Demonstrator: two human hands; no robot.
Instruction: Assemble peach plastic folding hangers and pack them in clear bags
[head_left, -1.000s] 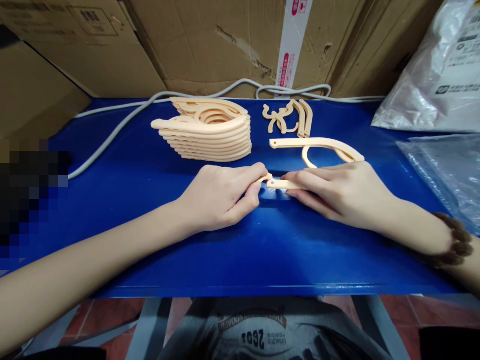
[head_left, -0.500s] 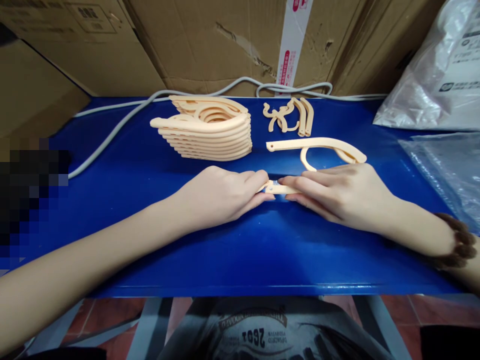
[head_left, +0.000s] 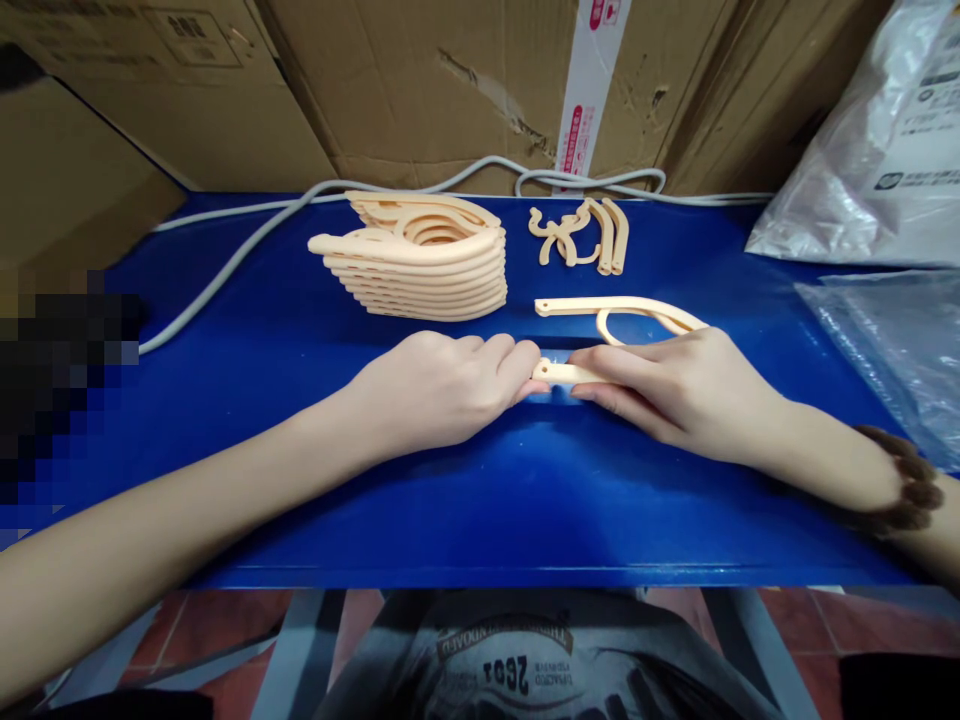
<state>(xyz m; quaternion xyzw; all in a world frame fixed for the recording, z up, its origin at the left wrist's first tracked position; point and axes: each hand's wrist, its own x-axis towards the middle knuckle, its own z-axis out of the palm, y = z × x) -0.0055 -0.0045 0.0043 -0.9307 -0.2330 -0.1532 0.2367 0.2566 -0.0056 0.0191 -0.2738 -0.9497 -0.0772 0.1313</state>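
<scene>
My right hand (head_left: 675, 390) pinches a cream plastic arm piece (head_left: 561, 373), whose end with a small hole points left. My left hand (head_left: 450, 390) is closed at that end, its fingertips on a small cream part mostly hidden by them. Just beyond my right hand lies a curved cream piece with a loop (head_left: 607, 304), partly covered by the hand. A stack of cream folded hanger-like pieces (head_left: 427, 265) stands beyond my left hand. Small cream hooks (head_left: 559, 240) and two short curved arms (head_left: 615, 235) lie to its right.
The blue table (head_left: 525, 510) carries a grey cable (head_left: 225, 270) along its back and left. Cardboard boxes (head_left: 405, 90) stand behind. Plastic bags (head_left: 847, 180) are at the right, one lying flat (head_left: 900, 340). A dark pixelated area covers the left edge.
The held piece has turned slightly, and its end hole now shows. The looped piece beyond my right hand has shifted a little left and toward me. Both hands stay closed together.
</scene>
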